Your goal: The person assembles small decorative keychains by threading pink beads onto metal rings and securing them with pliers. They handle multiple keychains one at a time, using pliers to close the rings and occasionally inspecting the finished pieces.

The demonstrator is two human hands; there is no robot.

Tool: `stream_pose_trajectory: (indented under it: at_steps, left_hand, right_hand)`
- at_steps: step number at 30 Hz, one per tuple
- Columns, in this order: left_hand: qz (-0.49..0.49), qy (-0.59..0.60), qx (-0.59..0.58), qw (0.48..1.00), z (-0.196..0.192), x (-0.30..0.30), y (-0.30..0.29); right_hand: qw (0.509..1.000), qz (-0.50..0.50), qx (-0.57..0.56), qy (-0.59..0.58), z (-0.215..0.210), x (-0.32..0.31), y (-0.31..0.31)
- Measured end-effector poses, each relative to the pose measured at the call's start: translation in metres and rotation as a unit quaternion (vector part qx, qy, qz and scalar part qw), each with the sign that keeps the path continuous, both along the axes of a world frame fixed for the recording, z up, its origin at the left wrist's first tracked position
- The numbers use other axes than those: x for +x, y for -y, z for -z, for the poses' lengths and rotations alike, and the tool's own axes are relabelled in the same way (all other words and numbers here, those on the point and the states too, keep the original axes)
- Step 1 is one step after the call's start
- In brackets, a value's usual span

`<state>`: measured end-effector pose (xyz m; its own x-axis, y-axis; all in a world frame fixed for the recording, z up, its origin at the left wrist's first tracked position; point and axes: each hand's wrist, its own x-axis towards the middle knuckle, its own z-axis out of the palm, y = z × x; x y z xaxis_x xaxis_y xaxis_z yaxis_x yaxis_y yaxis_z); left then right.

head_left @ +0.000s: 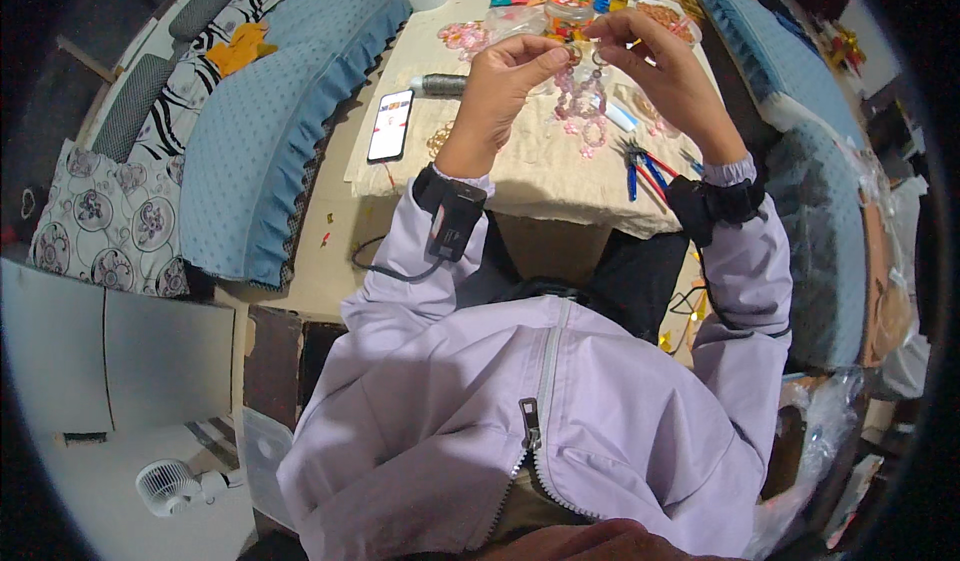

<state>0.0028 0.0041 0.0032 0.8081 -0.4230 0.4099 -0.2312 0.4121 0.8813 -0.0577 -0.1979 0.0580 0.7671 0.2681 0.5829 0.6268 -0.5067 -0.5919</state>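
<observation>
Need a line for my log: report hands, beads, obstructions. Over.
Left hand, right hand: both pinching bead strand. Strand hanging below them. Pliers lying off to the right, not blocking.

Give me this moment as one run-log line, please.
left hand: pinching beads | right hand: pinching beads | beads: pink-purple, strung | phone: lit, at left | pliers: at right
</observation>
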Motion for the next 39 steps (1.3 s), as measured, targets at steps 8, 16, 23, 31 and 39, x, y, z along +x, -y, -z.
stream_pose_trajectory:
  at_steps: [8,16,23,31,39]
  left_hand:
    - [0.008,0.004,-0.009,1.0,0.003,0.003,-0.001]
    - [0.007,-0.005,-0.007,1.0,0.008,0.004,-0.002]
    - [0.006,-0.024,-0.037,0.999,0.016,0.006,0.002]
    - [0.03,-0.02,-0.017,0.999,0.017,0.01,0.001]
    - [0.022,-0.019,-0.021,0.999,0.017,0.011,0.004]
  right_hand:
    - [1.0,-0.001,0.001,-0.011,-0.001,-0.002,-0.001]
    - [1.0,-0.006,-0.003,-0.005,0.006,0.0,0.0]
    - [0.996,0.018,0.029,-0.083,0.016,0.003,-0.001]
    - [0.986,0.02,0.081,-0.143,0.019,0.008,0.005]
    - [0.982,0.031,0.098,-0.158,0.017,0.007,0.007]
